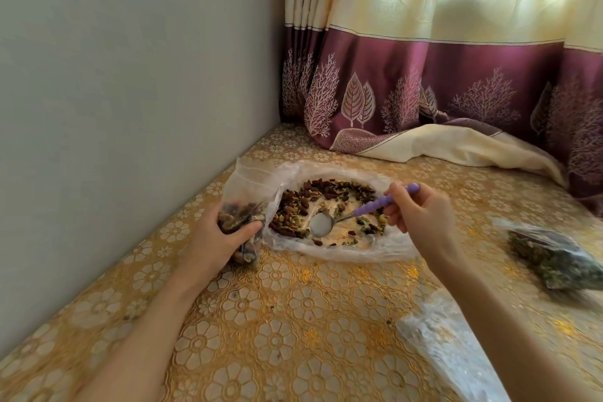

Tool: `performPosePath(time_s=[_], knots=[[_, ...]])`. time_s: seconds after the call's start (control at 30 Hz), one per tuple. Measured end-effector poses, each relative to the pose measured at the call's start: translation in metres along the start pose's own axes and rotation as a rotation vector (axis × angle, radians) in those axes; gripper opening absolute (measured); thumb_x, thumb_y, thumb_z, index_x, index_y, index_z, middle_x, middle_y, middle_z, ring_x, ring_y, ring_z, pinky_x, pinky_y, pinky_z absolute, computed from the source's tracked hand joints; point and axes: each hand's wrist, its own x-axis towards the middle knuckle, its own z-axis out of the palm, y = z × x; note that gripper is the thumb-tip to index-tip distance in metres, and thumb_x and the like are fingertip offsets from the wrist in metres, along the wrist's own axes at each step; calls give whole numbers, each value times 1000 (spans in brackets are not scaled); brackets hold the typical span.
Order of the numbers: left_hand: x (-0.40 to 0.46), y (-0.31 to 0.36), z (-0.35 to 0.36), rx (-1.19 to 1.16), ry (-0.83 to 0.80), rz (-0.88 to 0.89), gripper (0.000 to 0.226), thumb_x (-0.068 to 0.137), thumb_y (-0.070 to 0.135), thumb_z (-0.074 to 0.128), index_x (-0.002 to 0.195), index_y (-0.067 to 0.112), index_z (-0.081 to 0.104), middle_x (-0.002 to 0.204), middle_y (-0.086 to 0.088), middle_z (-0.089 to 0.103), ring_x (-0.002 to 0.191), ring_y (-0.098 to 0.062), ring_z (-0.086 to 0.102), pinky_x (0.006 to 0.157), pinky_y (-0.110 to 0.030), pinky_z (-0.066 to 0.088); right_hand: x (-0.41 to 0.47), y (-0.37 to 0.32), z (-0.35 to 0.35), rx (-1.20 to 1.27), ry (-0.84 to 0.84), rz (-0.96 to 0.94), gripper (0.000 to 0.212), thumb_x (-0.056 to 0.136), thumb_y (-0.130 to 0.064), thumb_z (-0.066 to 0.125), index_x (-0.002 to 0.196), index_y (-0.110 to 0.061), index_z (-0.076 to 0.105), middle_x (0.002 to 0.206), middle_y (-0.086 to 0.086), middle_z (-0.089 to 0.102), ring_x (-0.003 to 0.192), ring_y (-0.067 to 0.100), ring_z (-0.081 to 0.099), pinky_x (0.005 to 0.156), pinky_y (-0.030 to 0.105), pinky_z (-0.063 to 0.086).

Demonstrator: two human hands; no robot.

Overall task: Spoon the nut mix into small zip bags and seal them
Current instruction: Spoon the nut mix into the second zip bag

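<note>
Head view: the left hand grips a small zip bag, part full and not sealed. The right hand pinches an empty spoon over the nut mix on the bench. One filled bag lies nearby; plenty of mix remains.

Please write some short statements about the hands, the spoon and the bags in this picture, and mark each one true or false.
1. The right hand holds a spoon with a purple handle. True.
2. The spoon bowl is heaped with nuts. False: it looks empty and sits over the nut mix.
3. The left hand grips a small zip bag that already has some mix in it. True.
4. The small zip bag is to the right of the open big bag. False: it is at its left edge.
5. A filled bag lies on the table at the right. True.
</note>
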Motion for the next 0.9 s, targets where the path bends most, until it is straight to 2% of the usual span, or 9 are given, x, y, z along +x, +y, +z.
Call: performPosePath(time_s=[0.1, 0.2, 0.27, 0.33, 0.4, 0.6, 0.7, 0.83, 0.9], knots=[[-1, 1, 0, -4, -20, -10, 46, 68, 36, 78, 109, 27, 57, 102, 8, 63, 95, -20, 63, 82, -35, 51, 3, 3, 0, -58, -73, -2, 22, 96, -12, 50, 79, -5, 61, 57, -13, 67, 47, 3, 52, 45, 12, 42], [-2, 2, -1, -9, -34, -26, 69, 59, 48, 73, 119, 19, 56, 108, 0, 63, 96, -26, 64, 87, -44, 51, 4, 3, 0, -39, -127, -13, 19, 96, -11, 49, 84, -1, 61, 59, -11, 68, 49, 3, 53, 46, 11, 42], [-2, 2, -1, 5, -22, -18, 68, 61, 46, 74, 120, 19, 56, 109, 2, 63, 98, -19, 62, 84, -34, 50, 4, 3, 0, -18, -132, -15, 20, 97, -10, 48, 84, 0, 60, 59, -11, 68, 49, 2, 53, 46, 11, 42], [-1, 1, -1, 16, -15, -4, 57, 66, 43, 75, 116, 23, 56, 107, 7, 63, 97, -10, 59, 76, -23, 45, 5, 4, -1, 10, -125, 2, 22, 97, -10, 47, 83, -1, 60, 59, -11, 69, 49, 2, 53, 46, 11, 42], [-1, 0, -1, 30, -17, 2, 49, 70, 39, 76, 113, 27, 57, 106, 10, 62, 97, -6, 58, 72, -18, 41, 6, 6, 0, 37, -135, 42, 22, 97, -10, 47, 83, 0, 61, 59, -9, 69, 50, 3, 53, 46, 13, 43], [1, -1, -1, 41, -11, 6, 48, 72, 37, 76, 114, 25, 58, 108, 7, 63, 99, -11, 59, 79, -25, 45, 7, 11, 6, 32, -119, 50, 25, 97, -9, 47, 77, -5, 61, 59, -9, 69, 51, 4, 55, 46, 16, 44], [1, -1, 0, 39, -12, 8, 43, 72, 37, 76, 109, 30, 56, 104, 13, 62, 96, -5, 58, 75, -21, 43, 10, 12, 5, 23, -111, 55, 22, 97, -10, 48, 82, -3, 62, 58, -8, 68, 50, 5, 56, 46, 16, 45], [0, 2, -1, 46, -3, 17, 44, 73, 36, 76, 111, 29, 56, 100, 18, 58, 92, 5, 53, 70, -15, 39, 9, 8, 8, -17, -189, 22, 25, 98, -8, 46, 78, -7, 61, 59, -12, 68, 49, 4, 54, 45, 15, 43], [-1, 2, -1, 51, -4, 16, 44, 73, 37, 75, 112, 29, 55, 101, 18, 58, 92, 5, 52, 69, -15, 38, 9, 6, 9, -48, -187, -7, 24, 97, -9, 47, 81, -1, 62, 58, -13, 68, 49, 5, 53, 45, 14, 43]])
